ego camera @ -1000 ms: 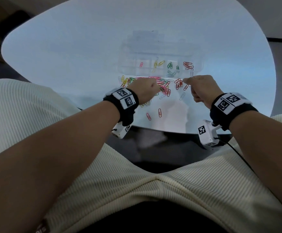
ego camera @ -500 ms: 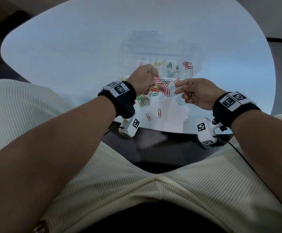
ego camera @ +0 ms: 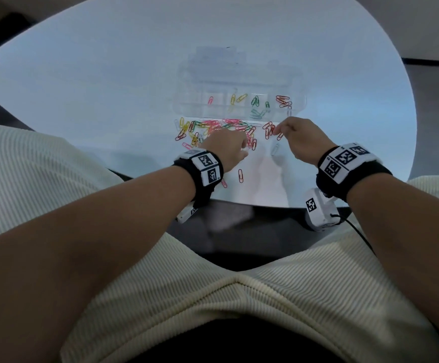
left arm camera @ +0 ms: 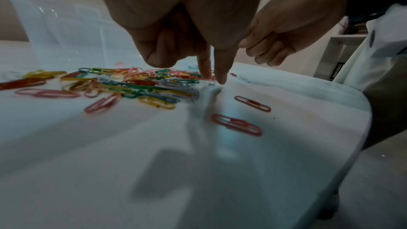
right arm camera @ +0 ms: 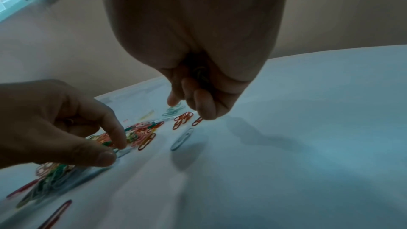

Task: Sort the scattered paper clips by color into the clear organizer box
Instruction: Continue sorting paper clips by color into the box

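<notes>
The clear organizer box (ego camera: 200, 82) sits mid-table; its front row holds pink (ego camera: 210, 100), yellow (ego camera: 238, 98), green (ego camera: 256, 100) and red clips (ego camera: 283, 100). A mixed pile of clips (ego camera: 213, 128) lies just before it. My left hand (ego camera: 239, 148) is down at the pile's right edge; in the left wrist view its index finger and thumb (left arm camera: 214, 79) pinch at a pale clip (right arm camera: 125, 151) on the table. My right hand (ego camera: 278, 129) hovers over a small group of red clips (right arm camera: 182, 118), fingers curled round something dark in the palm (right arm camera: 199, 74).
Two red clips (left arm camera: 252, 103) (left arm camera: 235, 124) lie alone near the table's front edge (ego camera: 252, 203). A pale clip (ego camera: 274, 149) rests between my hands. The white table runs wide to the left and behind the box.
My left hand dropped from above the box back down to the pile. My right hand turned palm down and moved forward onto the red clips.
</notes>
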`<state>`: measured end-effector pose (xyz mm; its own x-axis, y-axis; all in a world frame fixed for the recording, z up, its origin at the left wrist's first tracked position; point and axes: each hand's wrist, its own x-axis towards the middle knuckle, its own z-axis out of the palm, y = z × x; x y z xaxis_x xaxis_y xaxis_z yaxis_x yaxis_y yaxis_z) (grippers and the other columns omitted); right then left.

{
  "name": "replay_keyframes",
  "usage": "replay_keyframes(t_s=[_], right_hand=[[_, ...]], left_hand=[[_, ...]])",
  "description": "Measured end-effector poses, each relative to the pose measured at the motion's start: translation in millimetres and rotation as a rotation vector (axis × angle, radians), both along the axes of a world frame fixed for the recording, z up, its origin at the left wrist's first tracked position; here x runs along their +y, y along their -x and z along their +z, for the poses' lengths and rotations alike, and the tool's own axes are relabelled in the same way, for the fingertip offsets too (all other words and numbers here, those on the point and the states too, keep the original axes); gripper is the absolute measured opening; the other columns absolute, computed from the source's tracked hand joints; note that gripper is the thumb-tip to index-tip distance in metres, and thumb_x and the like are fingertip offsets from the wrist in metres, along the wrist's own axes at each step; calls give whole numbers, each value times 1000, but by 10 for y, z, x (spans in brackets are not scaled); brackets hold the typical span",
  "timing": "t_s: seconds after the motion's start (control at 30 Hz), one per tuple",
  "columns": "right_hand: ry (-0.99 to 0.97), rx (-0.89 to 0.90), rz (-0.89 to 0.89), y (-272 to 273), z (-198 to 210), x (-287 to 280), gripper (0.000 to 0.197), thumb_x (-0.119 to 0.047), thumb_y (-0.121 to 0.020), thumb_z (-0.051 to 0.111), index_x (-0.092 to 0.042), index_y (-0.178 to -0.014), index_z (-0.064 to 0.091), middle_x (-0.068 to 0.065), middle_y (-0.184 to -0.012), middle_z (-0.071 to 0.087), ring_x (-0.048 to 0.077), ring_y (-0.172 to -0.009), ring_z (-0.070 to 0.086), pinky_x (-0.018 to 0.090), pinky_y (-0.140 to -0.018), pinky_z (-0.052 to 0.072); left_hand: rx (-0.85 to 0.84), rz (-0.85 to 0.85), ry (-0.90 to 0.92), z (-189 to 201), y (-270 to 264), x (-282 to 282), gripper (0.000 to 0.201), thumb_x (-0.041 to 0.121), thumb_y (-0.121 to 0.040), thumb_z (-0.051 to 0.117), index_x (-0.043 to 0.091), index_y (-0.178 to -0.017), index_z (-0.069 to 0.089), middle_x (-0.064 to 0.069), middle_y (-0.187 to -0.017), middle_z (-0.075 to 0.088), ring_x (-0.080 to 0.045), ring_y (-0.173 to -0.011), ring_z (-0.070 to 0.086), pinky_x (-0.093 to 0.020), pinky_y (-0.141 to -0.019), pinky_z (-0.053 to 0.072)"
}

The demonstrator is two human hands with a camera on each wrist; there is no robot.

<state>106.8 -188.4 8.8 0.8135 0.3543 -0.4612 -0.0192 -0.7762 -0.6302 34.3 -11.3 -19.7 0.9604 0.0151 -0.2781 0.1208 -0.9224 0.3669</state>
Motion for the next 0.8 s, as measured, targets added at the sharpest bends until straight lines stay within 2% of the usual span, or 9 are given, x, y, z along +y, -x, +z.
replay_keyframes(t_s=[0.1,0.17,0.2,0.3,0.47,0.57,0.67,0.73,0.8], right_hand=[[-110,101,-78,-5,-58,-12,30,-10,-103,33,-15,-94,61,-9,-65,39,4,-51,33,12,-44,28],[-272,259,-252,7,-49,-13,26,-13,-102,36,-10,-94,61,0,-60,35,14,-49,28,21,-43,27],[-359,346,-347,10,-25,-14,25,-15,-101,39,-9,-92,62,2,-58,35,17,-49,28,21,-44,27],[-557,554,-532,-22,43,-42,32,-28,-102,41,-6,-91,62,6,-58,47,19,-46,37,21,-46,35],[-671,671,-562,-45,69,-81,48,-38,-103,33,-2,-101,64,13,-70,63,23,-58,59,30,-59,55],[-669,678,-554,-40,66,-73,48,-38,-103,36,-1,-99,65,12,-71,64,25,-61,62,33,-64,58],[-611,624,-541,-40,53,-56,42,-35,-101,44,-2,-88,67,7,-62,54,21,-56,52,28,-58,51],[-587,591,-544,-48,38,-52,40,-34,-100,48,-2,-84,66,6,-59,46,19,-53,45,26,-55,43],[-583,576,-534,-57,33,-54,35,-29,-99,48,-1,-87,67,7,-61,50,19,-54,45,26,-55,42]], left_hand=[[12,-40,-56,-1,-8,-16,25,32,-95,51,16,-112,61,-5,-105,65,-25,-100,59,-28,-67,36],[15,-71,-81,-11,-19,-30,24,28,-96,48,14,-111,61,-8,-103,65,-28,-98,60,-30,-67,39],[21,-85,-93,-12,-22,-40,24,26,-96,47,14,-111,60,-9,-103,64,-29,-97,60,-31,-67,42],[46,-115,-127,5,-26,-75,22,20,-93,46,11,-108,59,-10,-97,62,-31,-93,60,-31,-65,41],[33,-84,-85,2,-9,-34,17,26,-88,46,12,-95,52,-3,-78,53,-25,-72,54,-29,-57,36],[-24,69,71,40,2,-13,19,30,-91,38,15,-79,41,0,-65,45,-17,-56,38,-28,-50,27],[-42,228,301,146,-58,-11,34,21,-94,35,16,-61,28,0,-58,32,-18,-55,29,-31,-50,19],[-47,351,511,227,-97,6,37,15,-93,36,18,-59,23,1,-58,24,-16,-55,22,-32,-52,15],[-57,392,633,273,-118,36,35,13,-93,36,19,-61,23,1,-59,22,-15,-55,20,-30,-54,15]])
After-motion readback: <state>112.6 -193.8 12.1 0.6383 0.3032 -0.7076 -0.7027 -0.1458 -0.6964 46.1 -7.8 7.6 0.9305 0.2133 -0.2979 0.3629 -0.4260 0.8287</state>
